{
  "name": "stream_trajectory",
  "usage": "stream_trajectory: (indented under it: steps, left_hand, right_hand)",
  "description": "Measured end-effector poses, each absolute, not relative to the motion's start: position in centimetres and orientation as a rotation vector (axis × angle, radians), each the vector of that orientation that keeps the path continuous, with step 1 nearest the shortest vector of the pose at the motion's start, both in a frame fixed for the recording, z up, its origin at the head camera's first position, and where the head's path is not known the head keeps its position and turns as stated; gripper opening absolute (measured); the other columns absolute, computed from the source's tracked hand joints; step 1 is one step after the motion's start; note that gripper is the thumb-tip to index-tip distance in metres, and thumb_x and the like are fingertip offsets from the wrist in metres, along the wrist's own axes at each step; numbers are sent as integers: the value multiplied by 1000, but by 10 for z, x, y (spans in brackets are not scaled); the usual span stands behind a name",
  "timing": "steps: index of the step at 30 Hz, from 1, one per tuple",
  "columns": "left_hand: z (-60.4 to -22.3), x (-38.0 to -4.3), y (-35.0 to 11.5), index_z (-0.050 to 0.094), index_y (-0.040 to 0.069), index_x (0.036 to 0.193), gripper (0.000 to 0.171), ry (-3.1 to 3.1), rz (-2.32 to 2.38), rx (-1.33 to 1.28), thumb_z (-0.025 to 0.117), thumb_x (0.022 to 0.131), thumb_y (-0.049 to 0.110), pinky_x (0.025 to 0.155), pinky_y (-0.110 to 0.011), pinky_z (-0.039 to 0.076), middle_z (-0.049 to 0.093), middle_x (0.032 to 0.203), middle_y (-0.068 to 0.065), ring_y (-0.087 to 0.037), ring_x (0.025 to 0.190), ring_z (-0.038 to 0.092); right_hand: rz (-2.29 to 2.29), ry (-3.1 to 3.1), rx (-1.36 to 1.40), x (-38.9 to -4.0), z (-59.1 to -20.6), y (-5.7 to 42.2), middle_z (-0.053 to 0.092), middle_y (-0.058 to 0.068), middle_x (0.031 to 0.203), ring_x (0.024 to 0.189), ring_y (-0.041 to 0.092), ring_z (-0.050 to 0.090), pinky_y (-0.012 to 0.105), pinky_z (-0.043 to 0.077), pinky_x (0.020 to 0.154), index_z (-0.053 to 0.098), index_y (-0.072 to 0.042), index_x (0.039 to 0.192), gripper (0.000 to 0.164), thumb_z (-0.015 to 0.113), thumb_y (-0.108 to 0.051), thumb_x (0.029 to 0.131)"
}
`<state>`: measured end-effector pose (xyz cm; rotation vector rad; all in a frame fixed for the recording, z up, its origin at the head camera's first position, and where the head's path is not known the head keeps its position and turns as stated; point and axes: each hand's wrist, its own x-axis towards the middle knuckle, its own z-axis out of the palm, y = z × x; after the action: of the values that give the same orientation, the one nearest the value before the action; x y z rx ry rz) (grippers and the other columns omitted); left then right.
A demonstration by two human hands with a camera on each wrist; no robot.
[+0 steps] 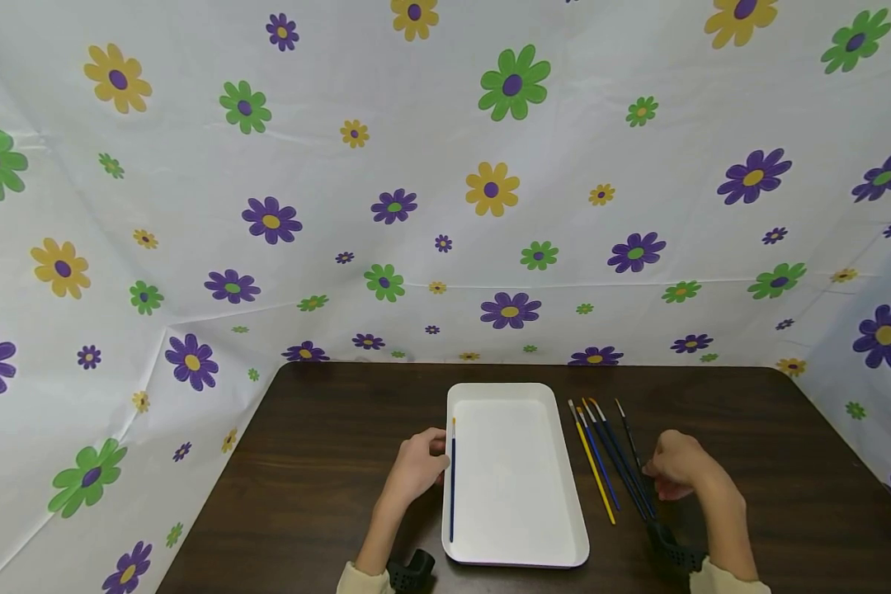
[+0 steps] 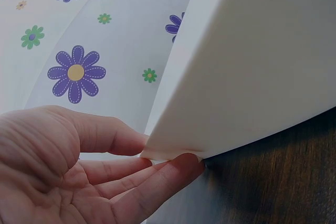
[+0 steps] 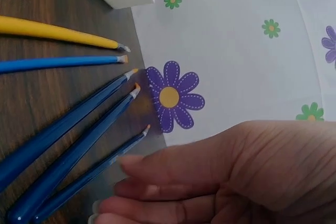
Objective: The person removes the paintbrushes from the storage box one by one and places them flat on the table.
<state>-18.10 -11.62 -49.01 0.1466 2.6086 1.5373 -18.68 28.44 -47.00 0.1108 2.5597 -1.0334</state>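
A white rectangular tray (image 1: 516,478) lies on the table, with a slim blue paintbrush (image 1: 453,483) along its left inner side. My left hand (image 1: 421,462) pinches the tray's left rim; in the left wrist view its thumb is above and its fingers are below the edge. Right of the tray lie several paintbrushes: one yellow (image 1: 596,462), one blue (image 1: 600,458), two dark blue and a thin dark one (image 1: 628,429). My right hand (image 1: 679,466) is at the thin dark paintbrush, fingers loosely bent. In the right wrist view its thumb tip overlaps that handle; contact is unclear.
The dark wooden table (image 1: 327,478) ends at a white flowered cloth (image 1: 431,247) behind it. The cloth also hangs at both sides. A black wrist mount (image 1: 412,571) sits by the left forearm, another (image 1: 671,549) by the right.
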Motion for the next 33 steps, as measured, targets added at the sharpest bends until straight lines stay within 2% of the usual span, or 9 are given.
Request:
stream_trajectory:
  steps: [9, 22, 28, 33]
  left_hand:
    - [-490, -181, -116, 63, -10, 128, 38, 2613, 1523, 138, 63, 90, -5, 56, -30, 52, 72, 110, -24, -18, 54, 63]
    - [-490, -181, -116, 64, -9, 128, 38, 2617, 1522, 134, 63, 90, -5, 57, -31, 55, 72, 111, -25, -19, 56, 66]
    - [-489, -180, -116, 64, -9, 128, 38, 2608, 1533, 127, 64, 90, -5, 58, -32, 55, 72, 111, -25, -19, 57, 66]
    - [-489, -180, -116, 64, -9, 127, 37, 2611, 1529, 117, 64, 90, -5, 57, -31, 54, 72, 110, -24, -20, 56, 64]
  right_hand:
    - [-986, 2659, 24, -189, -461, 273, 60, 9, 64, 55, 18, 63, 35, 59, 55, 62, 2, 71, 26, 65, -4, 96]
    - [-1098, 2774, -151, -184, -443, 227, 60, 5, 66, 59, 18, 64, 34, 58, 58, 66, 4, 81, 22, 65, -9, 99]
    - [-1114, 2841, -245, -179, -437, 195, 61, 4, 65, 59, 17, 60, 30, 50, 54, 68, 0, 82, 21, 66, -11, 99]
    - [-1181, 2875, -300, -175, -442, 165, 61, 3, 65, 59, 15, 61, 27, 44, 50, 71, 1, 87, 15, 69, -10, 97]
